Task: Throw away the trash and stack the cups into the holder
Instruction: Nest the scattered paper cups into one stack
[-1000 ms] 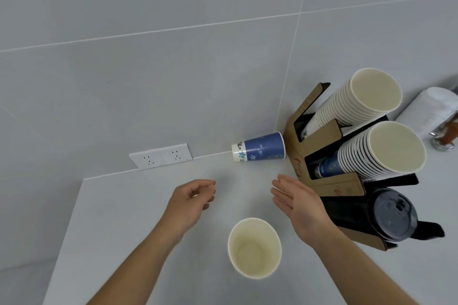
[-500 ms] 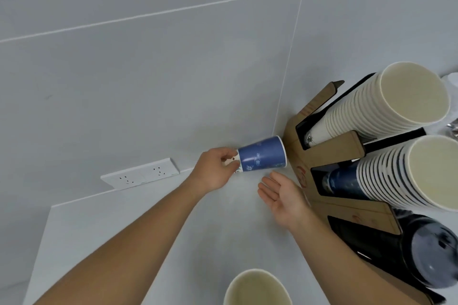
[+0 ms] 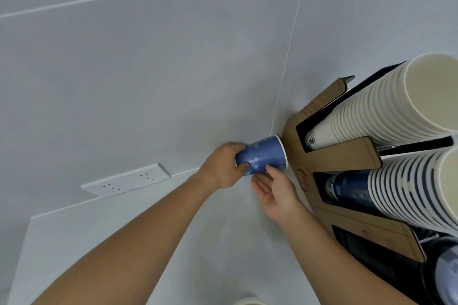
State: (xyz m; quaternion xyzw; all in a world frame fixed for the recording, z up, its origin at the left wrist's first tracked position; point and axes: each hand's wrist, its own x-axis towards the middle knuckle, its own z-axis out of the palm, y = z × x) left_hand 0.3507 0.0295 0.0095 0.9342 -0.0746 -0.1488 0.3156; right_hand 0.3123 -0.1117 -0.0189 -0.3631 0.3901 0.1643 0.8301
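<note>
A blue paper cup (image 3: pixel 264 155) lies on its side at the foot of the wall, its white rim turned toward the brown cardboard cup holder (image 3: pixel 344 158). My left hand (image 3: pixel 223 167) is closed around the cup's base end. Just below the cup, my right hand (image 3: pixel 275 190) is palm up with its fingers apart, one fingertip touching the cup's underside. In the holder, a tall stack of white cups (image 3: pixel 386 109) fills the upper slot and a blue-striped cup stack (image 3: pixel 401 193) fills the one below. A cream cup's rim (image 3: pixel 250 301) shows at the bottom edge.
A white double wall socket (image 3: pixel 126 179) sits on the grey tiled wall to the left of the cup. The white counter (image 3: pixel 74 245) runs from the wall toward me. Dark lids (image 3: pixel 446 277) fill the holder's lowest slot at the right edge.
My left hand has closed fully around the blue cup's base and tilted it. My right hand has risen until a finger touches the cup. The view has moved closer to the wall.
</note>
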